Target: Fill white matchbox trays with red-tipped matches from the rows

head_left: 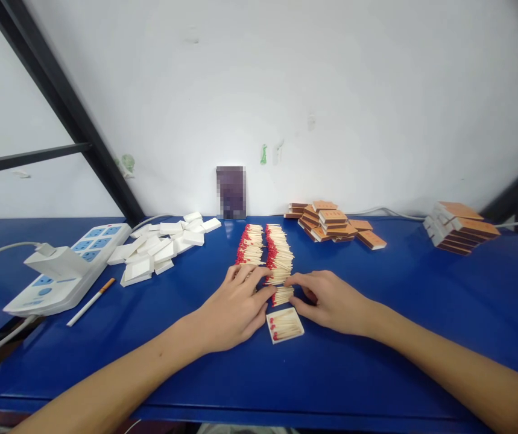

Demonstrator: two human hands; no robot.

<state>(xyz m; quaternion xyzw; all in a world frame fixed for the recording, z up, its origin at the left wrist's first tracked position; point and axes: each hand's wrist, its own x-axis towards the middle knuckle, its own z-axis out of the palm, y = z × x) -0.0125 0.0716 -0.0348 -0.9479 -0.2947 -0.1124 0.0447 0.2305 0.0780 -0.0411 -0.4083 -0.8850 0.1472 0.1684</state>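
Two long rows of red-tipped matches (280,253) lie on the blue table, heads toward the left. My left hand (243,304) rests over the near end of the left row, its thumb and fingertips at the red heads of a small bundle of matches (282,296). At the plain ends of this bundle is my right hand (324,298), with thumb and index finger curled around it. The bundle is gripped between both hands. Just below sits an open white matchbox tray (301,330), with a few matches lying in it. My left palm hides part of the left row.
White empty trays (150,253) are heaped at the left, near a power strip (100,250) with a plugged-in adapter and a cigarette (90,302). Orange-brown matchboxes (331,223) are piled at the back right. More matchboxes (462,226) are stacked at the far right.
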